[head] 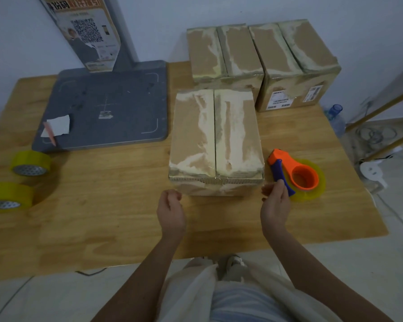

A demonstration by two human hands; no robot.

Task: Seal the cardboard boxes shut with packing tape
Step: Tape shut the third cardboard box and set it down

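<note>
A worn cardboard box [215, 140] stands in the middle of the wooden table [102, 228], its two top flaps closed with a bare seam between them. My left hand [171, 210] hovers at the box's front left corner, fingers loosely curled, with nothing visible in it. My right hand [276, 203] is at the front right corner. Its fingertips touch the purple handle of the orange tape dispenser [298, 175], which lies on the table with a yellow tape roll on it. The thumb stays apart from the handle.
Two more closed boxes, one [223, 54] beside the other [298, 66], stand at the back. A grey scale platform [107, 108] with a paper scrap lies to the left. Two spare yellow tape rolls, one [30, 162] above the other [8, 197], sit at the left edge. A water bottle [335, 117] stands off the right side.
</note>
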